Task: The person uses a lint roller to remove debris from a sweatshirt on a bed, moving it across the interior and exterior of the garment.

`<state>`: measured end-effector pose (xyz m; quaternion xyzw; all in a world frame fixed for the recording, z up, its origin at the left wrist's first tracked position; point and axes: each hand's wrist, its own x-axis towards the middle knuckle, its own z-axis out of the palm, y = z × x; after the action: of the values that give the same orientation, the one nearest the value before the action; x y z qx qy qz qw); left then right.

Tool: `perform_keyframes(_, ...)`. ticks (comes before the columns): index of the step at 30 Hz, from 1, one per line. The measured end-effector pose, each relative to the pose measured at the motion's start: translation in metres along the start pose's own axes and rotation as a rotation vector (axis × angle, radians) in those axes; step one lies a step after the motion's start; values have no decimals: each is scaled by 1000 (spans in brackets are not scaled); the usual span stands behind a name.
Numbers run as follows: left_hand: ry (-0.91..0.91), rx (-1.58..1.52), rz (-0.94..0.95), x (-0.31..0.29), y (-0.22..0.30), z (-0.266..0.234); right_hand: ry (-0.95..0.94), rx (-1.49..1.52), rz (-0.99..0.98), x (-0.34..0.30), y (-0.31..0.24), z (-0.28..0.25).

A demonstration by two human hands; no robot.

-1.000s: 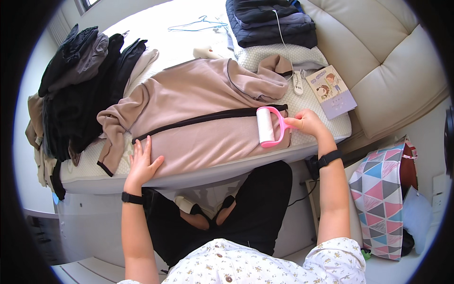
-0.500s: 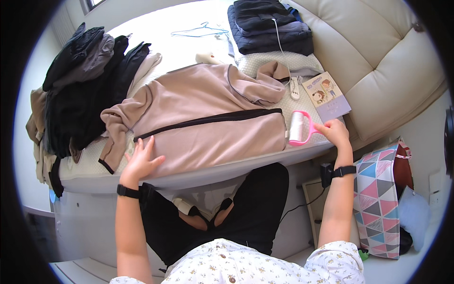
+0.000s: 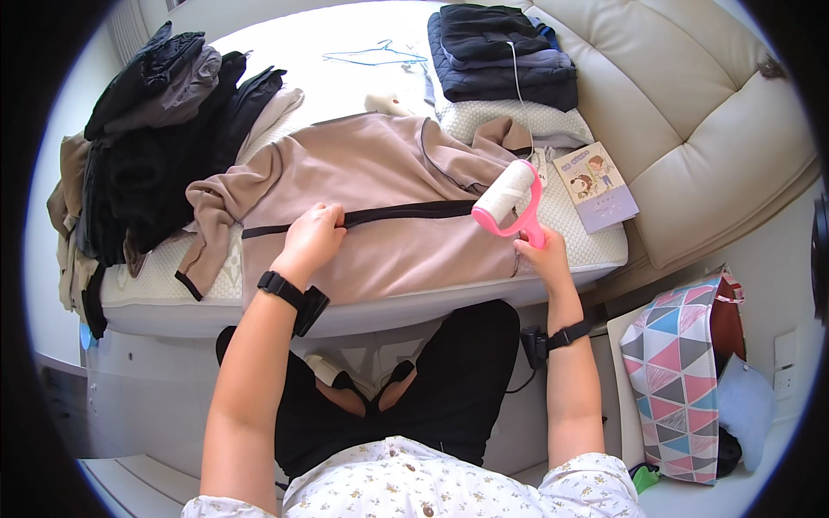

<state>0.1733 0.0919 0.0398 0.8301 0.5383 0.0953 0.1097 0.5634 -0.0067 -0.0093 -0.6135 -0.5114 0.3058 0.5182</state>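
Note:
A dusty-pink fleece jacket (image 3: 380,268) lies spread on the bed, with a black trim strip (image 3: 414,210) running across it. My left hand (image 3: 315,237) is closed at that strip, its fingers curled against the fabric as if pinching it; the fingertips are partly hidden. In my right hand (image 3: 546,259) is the pink handle of a lint roller (image 3: 508,192) with a white roll. The roller is tilted and held above the jacket's right end, its roll pointing up and away from me.
Dark clothes (image 3: 155,173) are heaped at the left of the bed (image 3: 596,246). Folded dark garments (image 3: 501,69) rest on a pillow at the back. A book (image 3: 596,186) lies by the beige headboard (image 3: 673,112); a blue hanger (image 3: 376,56) lies farther back. A patterned bag (image 3: 673,380) stands at right.
My left hand has moved right and away from me, from lying spread on the jacket to closed at the black strip. My right hand has lifted the lint roller and brought it left over the jacket.

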Motion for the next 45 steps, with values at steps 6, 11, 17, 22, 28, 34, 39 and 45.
perform_keyframes(6,102,-142,-29,0,-16,2,120,-209,-209,18,-7,9)
perform_keyframes(11,194,-177,9,-6,-20,-4,212,-269,-281,21,-11,20)
perform_keyframes(17,299,-104,15,-7,-38,-15,194,-205,-238,18,-8,20)
perform_keyframes(22,363,-151,-88,-2,-52,-16,238,-312,-110,26,6,27)
perform_keyframes(28,234,-100,-77,-33,-27,-14,343,-632,-347,14,-17,24)
perform_keyframes(34,-124,133,-93,-83,-18,-16,57,-314,-292,2,-75,42)
perform_keyframes(39,-106,84,-196,-87,-34,1,-266,-717,-629,-26,-101,136)
perform_keyframes(45,-94,66,-228,-88,-29,2,-436,-875,-211,-14,-71,161)
